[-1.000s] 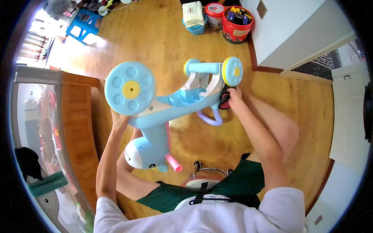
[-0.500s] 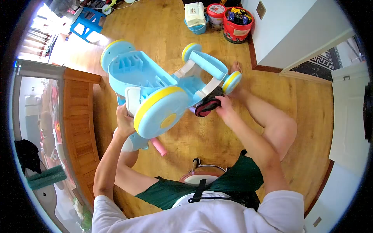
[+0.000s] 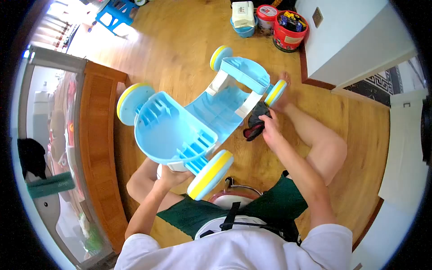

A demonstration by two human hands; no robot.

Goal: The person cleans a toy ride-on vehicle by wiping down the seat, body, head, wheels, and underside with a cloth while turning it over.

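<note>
A light-blue ride-on toy (image 3: 168, 130) with yellow-edged wheels is tipped over in front of me, its hollow underside facing up. My left hand (image 3: 173, 177) is closed on the toy's near edge, beside a white bracket and the near wheel (image 3: 210, 175). In my right hand (image 3: 271, 129) is a crumpled black and dark-red cloth (image 3: 255, 122), held next to the toy's far end. It lies close to the small right wheel (image 3: 276, 92); whether it touches the toy I cannot tell. My left fingertips are partly hidden under the toy.
Red buckets (image 3: 288, 38) and a light-blue tub (image 3: 244, 30) with a pack of wipes on it stand by the wall. A blue stool (image 3: 116, 15) is at the upper left. A wooden-sided cabinet (image 3: 100, 148) lines the left. Beneath me is a low round seat (image 3: 225, 200).
The toy has turned so its underside shows more and its near wheel has come closer to me. My left hand has moved right and down with it. The cloth has shifted slightly right.
</note>
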